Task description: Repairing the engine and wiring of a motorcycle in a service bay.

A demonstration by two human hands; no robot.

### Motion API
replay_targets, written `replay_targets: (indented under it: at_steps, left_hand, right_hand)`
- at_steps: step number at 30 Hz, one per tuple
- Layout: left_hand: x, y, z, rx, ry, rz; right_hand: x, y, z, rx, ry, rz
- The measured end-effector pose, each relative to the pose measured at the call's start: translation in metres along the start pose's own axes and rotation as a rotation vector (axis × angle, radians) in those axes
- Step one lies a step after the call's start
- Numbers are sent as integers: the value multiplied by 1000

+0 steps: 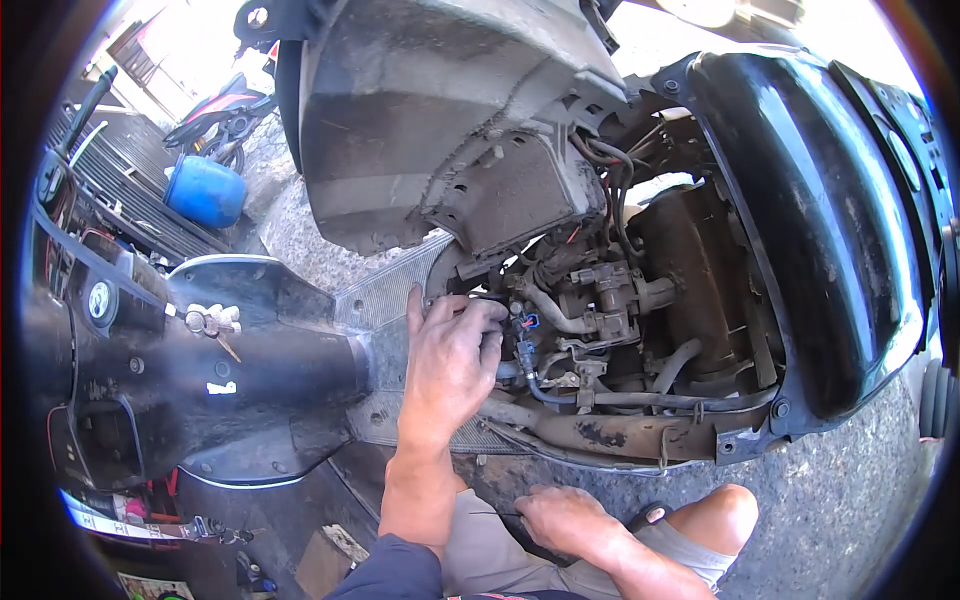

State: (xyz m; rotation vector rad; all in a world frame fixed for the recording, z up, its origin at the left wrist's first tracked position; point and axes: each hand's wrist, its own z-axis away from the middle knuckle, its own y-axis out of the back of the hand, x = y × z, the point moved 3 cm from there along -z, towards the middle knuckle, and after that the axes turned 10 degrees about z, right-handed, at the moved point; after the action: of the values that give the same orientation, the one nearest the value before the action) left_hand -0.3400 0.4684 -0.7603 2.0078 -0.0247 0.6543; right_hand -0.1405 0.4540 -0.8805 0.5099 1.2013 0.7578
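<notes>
My left hand (pixel 455 350) reaches over the scooter's exposed engine bay, fingers bent beside a small fitting with a blue connector (pixel 530 321); what its fingertips grip is hidden. Dark hoses and a grimy metal intake body (pixel 610 300) lie to the right of it. My right hand (pixel 560 515) is low by my lap, fingers closed on a thin black rod-like item whose kind I cannot make out. A ridged footboard (pixel 385 300) lies under and left of my left hand.
The raised underseat compartment (pixel 420 110) stands above the bay. Black bodywork (pixel 810 230) bounds the right. Keys (pixel 210 320) hang at the front panel. A blue drum (pixel 205 190) and another motorbike (pixel 220 115) stand behind, upper left. A cardboard box (pixel 325 560) lies lower left.
</notes>
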Motion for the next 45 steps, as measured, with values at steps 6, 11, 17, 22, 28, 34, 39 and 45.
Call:
replay_targets:
  at_steps: [6,11,17,22,28,34,39,45]
  left_hand:
    - [-1,-1,0,13,33,0]
    - [-2,-4,-4,35,9,-13]
    - [-2,-3,-3,51,-10,-28]
    - [-3,-5,-2,35,-16,-22]
    - [-8,-6,-3,25,-3,-37]
    - [-8,-4,-5,-10,-11,-77]
    - [-9,-5,-5,-22,-6,-78]
    - [-7,-5,-3,-25,-9,-73]
  right_hand:
    - [0,1,1,-2,-4,4]
    - [0,6,-2,-18,-2,18]
    - [-4,10,-7,9,2,17]
    - [-2,11,-6,-13,-3,-3]
    - [-1,12,-7,-52,2,-20]
    - [0,13,-4,7,38,-33]
    - [1,17,-1,50,71,-62]
    - [-1,18,2,65,63,-97]
